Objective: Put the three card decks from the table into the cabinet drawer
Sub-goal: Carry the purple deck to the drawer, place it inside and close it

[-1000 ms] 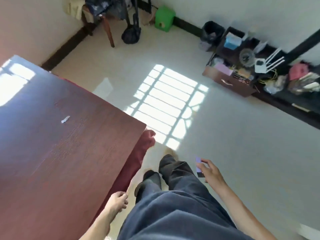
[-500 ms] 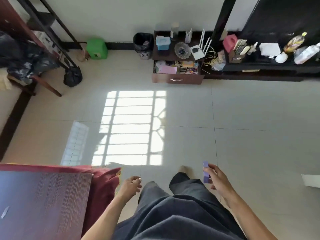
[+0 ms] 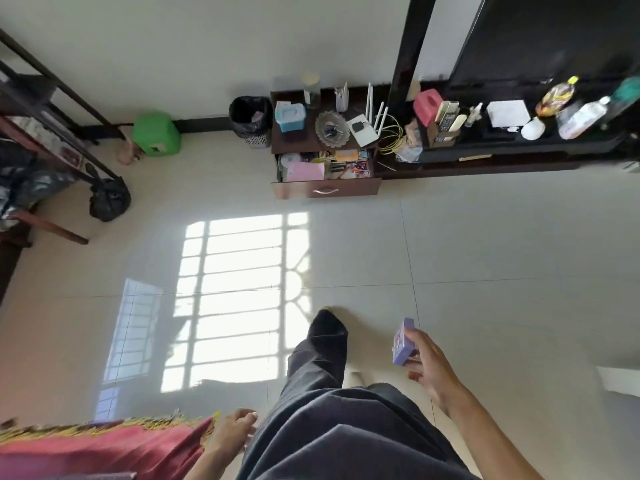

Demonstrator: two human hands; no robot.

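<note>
One purple card deck (image 3: pixel 402 342) sits gripped in the person's right hand (image 3: pixel 427 365) above the floor, far from the open cabinet drawer (image 3: pixel 325 191); the left hand (image 3: pixel 232 432) hangs loosely curled, empty.

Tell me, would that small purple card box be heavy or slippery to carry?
Probably light: the small purple card box sits in the right hand with only a fingertip grip. Its flat faces look stiff, likely easy to pinch, and unlikely to roll.
</note>
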